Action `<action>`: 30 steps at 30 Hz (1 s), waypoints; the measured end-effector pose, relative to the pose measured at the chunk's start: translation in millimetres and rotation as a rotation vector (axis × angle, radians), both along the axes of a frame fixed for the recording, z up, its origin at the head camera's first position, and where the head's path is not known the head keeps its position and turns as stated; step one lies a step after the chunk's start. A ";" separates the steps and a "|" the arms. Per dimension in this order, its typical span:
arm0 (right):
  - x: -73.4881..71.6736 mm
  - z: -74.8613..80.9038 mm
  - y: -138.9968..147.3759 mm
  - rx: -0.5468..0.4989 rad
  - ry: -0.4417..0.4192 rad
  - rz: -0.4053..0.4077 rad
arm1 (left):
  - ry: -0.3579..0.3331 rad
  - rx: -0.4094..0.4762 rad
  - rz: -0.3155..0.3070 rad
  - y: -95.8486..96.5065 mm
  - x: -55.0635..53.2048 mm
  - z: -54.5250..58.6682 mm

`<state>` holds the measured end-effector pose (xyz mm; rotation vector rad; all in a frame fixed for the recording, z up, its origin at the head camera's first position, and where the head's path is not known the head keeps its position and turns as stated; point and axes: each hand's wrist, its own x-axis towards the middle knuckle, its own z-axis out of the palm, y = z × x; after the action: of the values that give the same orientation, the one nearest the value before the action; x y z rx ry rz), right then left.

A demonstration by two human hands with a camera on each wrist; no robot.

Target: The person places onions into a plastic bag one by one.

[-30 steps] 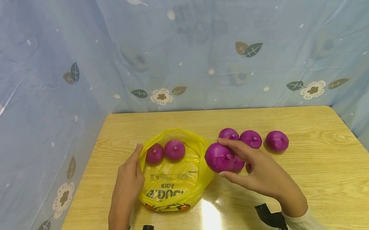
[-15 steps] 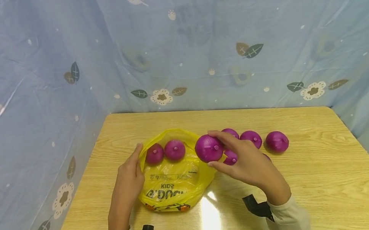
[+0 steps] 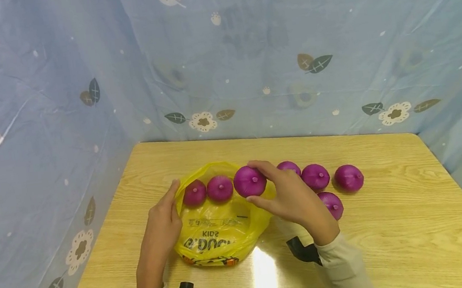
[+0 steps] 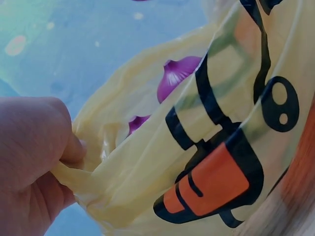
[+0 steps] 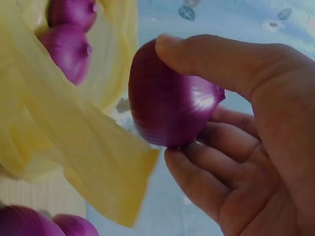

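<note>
A yellow plastic bag [image 3: 214,223] with dark print lies with its mouth spread on the table. Two red onions [image 3: 219,188] sit side by side inside it, at the back. My left hand [image 3: 161,229] pinches the bag's left rim; in the left wrist view, thumb and fingers [image 4: 69,147] grip the yellow film. Between the thumb and fingers of my right hand [image 3: 293,196] is another red onion [image 3: 250,181], held over the bag's right rim. The right wrist view shows this onion [image 5: 170,98] beside the edge of the bag [image 5: 103,157].
Several more red onions [image 3: 315,177] lie on the wooden table [image 3: 413,217] to the right of the bag, one [image 3: 349,178] standing apart at the far right. A blue patterned curtain [image 3: 247,65] hangs behind the table and along its left side.
My right hand has carried its onion leftward and slightly farther back, from over the loose onions to the bag's right rim. The left hand and the bag have stayed in place.
</note>
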<state>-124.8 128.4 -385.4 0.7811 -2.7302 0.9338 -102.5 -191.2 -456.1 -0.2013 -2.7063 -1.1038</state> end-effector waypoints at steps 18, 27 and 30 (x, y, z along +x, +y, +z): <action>-24.8 -30.2 -22.0 0.060 -0.151 -0.105 | -0.008 0.000 -0.001 -2.0 0.0 -1.6; -30.9 -41.7 -26.2 0.087 -0.153 -0.137 | -0.015 -0.001 0.007 -2.6 0.2 -2.1; -31.4 -44.4 -27.7 0.090 -0.156 -0.139 | -0.016 -0.001 0.006 -3.1 0.7 -2.1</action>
<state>-156.1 100.6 -429.8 0.5451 -2.9341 0.8832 -101.8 -194.3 -458.2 -0.1847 -2.7200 -1.1075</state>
